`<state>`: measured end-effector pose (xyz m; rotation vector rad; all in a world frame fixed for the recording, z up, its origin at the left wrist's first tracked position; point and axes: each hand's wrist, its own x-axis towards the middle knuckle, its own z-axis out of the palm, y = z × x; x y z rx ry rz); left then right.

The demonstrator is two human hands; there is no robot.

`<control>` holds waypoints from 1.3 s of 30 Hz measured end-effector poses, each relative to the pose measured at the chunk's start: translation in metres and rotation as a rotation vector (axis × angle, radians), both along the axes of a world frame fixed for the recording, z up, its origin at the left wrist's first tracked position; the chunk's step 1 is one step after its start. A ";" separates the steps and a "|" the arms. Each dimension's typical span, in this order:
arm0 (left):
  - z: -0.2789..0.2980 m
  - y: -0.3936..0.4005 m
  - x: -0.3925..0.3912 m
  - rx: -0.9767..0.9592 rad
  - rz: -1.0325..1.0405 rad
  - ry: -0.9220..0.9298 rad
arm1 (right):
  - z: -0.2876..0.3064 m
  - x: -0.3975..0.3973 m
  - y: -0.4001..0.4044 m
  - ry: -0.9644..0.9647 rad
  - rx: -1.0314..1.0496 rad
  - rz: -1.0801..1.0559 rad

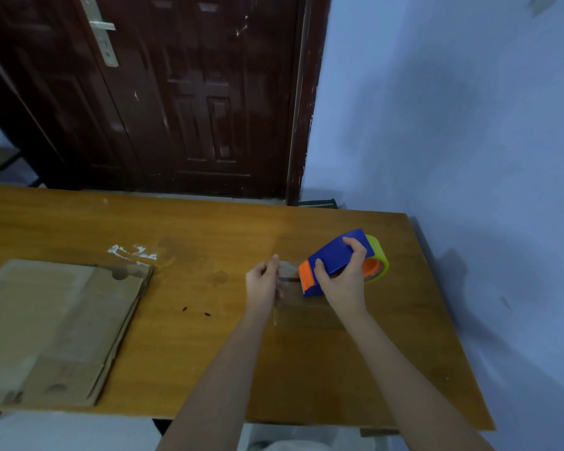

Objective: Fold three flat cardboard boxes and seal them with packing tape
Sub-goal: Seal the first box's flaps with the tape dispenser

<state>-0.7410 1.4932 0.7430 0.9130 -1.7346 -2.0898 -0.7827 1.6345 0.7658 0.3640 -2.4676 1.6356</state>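
No readable text, label, brand, number or sign anywhere. Plain blue and orange on the tape dispenser (336, 260), bare brown on the flat cardboard (56, 327), no print to make out on either.

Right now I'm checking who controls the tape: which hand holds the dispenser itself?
The right hand grips the blue and orange tape dispenser around its body. The left hand only pinches the clear tape end pulled from it.
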 end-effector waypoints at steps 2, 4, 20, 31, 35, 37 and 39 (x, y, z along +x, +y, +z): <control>-0.001 -0.002 -0.001 0.059 0.018 -0.006 | -0.001 0.000 -0.003 0.013 0.009 0.013; -0.002 -0.004 -0.002 0.100 0.023 -0.016 | -0.001 0.000 -0.006 0.013 0.001 -0.012; -0.013 -0.017 0.005 -0.084 -0.013 -0.206 | -0.003 -0.011 -0.011 0.091 0.191 0.057; -0.011 -0.018 0.006 -0.601 -0.186 -0.404 | 0.001 -0.011 -0.014 0.168 0.382 0.106; -0.011 -0.004 0.008 -0.825 -0.145 -0.561 | 0.000 -0.008 -0.016 0.162 0.401 0.099; -0.009 0.002 0.007 -0.845 -0.130 -0.639 | -0.001 -0.006 -0.017 0.159 0.404 0.099; -0.007 0.007 0.005 -0.866 -0.138 -0.693 | -0.001 -0.006 -0.018 0.159 0.408 0.100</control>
